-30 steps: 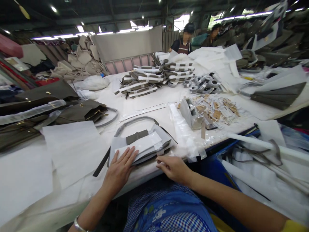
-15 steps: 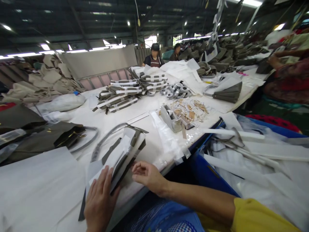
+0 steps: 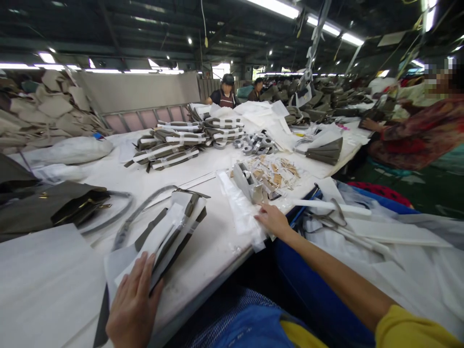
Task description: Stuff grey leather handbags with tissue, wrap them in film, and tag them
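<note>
My left hand point(image 3: 135, 302) lies over the lower end of a bundle of olive-grey bag pieces point(image 3: 177, 232), fingers on top and thumb along its near side. White padding sheets and clear tape show on the bundle, and a grey wrapped strap point(image 3: 125, 227) curves out behind it. At the table edge, my right hand point(image 3: 273, 220) is at the front end of a tape dispenser point(image 3: 244, 181), its fingertips drawn together. Whatever is between those fingertips is too small to make out. Clear plastic strips point(image 3: 235, 205) lie beside the dispenser.
Similar bundles point(image 3: 174, 142) are stacked farther back, near grey rolls point(image 3: 255, 143) and paper scraps point(image 3: 281, 171). An olive bag point(image 3: 54, 203) and white sheets point(image 3: 39, 285) lie left. A blue bin point(image 3: 300, 275) of white strips stands right. Co-workers point(image 3: 227, 94) are beyond the table.
My right hand has moved from beside the bundle, away to the right, and reached the tape dispenser. My left hand stays on the bundle. The view has turned slightly right.
</note>
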### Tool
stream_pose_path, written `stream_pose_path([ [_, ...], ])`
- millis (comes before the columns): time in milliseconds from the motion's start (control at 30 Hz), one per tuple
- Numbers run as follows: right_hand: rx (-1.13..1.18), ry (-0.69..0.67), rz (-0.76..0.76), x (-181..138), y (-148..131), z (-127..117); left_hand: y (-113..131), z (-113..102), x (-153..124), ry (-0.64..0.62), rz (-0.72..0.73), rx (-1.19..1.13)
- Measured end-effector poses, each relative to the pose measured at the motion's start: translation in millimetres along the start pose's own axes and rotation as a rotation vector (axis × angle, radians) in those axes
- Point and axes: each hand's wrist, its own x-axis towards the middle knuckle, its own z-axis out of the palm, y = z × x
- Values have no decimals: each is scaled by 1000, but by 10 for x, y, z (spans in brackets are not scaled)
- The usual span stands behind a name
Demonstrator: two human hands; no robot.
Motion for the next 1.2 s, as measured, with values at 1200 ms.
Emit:
stream_pose_path([
  [1200, 78, -452, -1012, 64, -1775, 1100, 79, 0, 265, 96, 23, 5],
])
